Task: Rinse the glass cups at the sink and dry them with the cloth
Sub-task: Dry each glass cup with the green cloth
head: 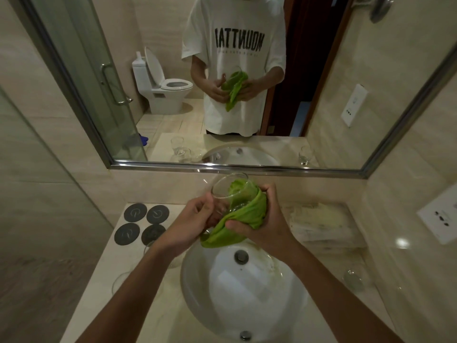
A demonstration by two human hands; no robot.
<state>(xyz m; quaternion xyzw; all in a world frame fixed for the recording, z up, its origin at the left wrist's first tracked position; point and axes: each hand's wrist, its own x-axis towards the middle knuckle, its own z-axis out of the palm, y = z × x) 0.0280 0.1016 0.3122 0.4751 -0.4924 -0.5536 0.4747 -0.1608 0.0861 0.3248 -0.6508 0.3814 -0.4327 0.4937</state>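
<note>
A clear glass cup is held tilted above the back of the white sink. My left hand grips its lower part. A green cloth is wrapped round the cup's right side and partly pushed into its mouth. My right hand grips that cloth against the glass. The cloth's loose end hangs down to the basin's rim. Another glass cup stands on the counter right of the sink. Two more glasses on the left counter are mostly hidden by my left forearm.
Four round dark coasters lie at the counter's back left. Folded white towels are stacked at the back right. A wall mirror hangs right behind the sink, and a wall socket is on the right.
</note>
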